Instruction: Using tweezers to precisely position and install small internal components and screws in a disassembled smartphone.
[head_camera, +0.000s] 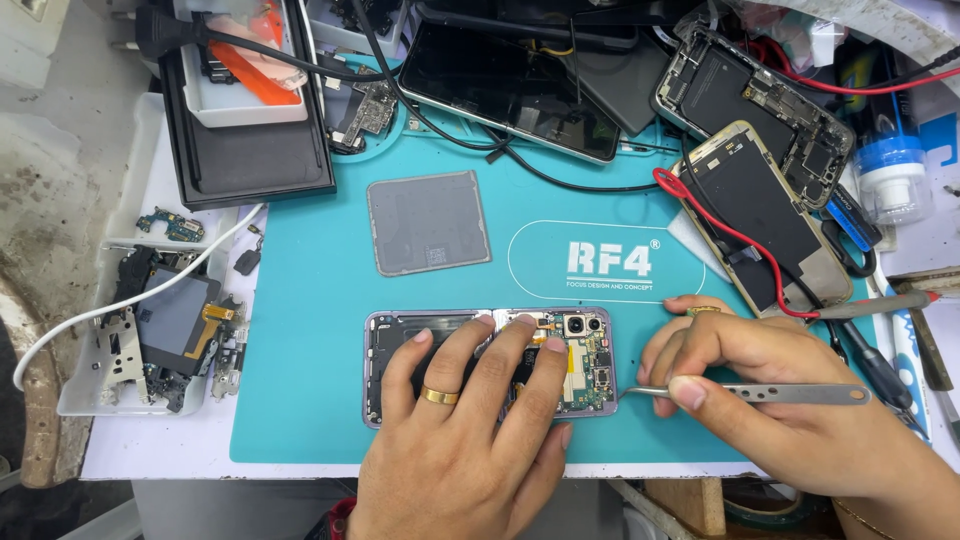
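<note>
Teal work mat (300, 380) covers most of the surface, white oval logo patch printed right of centre.

Far left: black tray (245, 150) holding a white box with orange bits. Far centre: dark phone (510, 85) face up under black cables. Far right: two opened phones, one gold-framed (765, 215) with a red wire over it, one dark-framed (760, 85) beyond it. Blue-capped clear bottle (890, 165) at the right edge.

Left edge: white tray (150, 330) of stripped parts, brackets and flex pieces. White cable crosses it.

Grey square panel (428, 222) lies flat on the mat, mid-left, apart from everything.

Opened fold phone (590, 365), purple frame, back off, lies flat at near centre. Camera modules and board exposed on its right half.

Left hand (470, 420) flat over the phone, fingers spread, pressing it down; gold ring on one finger. Not gripping anything.

Right hand (740, 385) pinched narrow round metal tweezers (760, 393), tip at the phone's right edge near the board.

Handling, my read: phone is light, frame stiff but hinged in the middle, so it may flex if lifted by one end. Exposed board, flex ribbons and cameras look fragile. Hold by the frame edges, keep off the internals. Smooth frame probably slides on the mat unless pinned.
</note>
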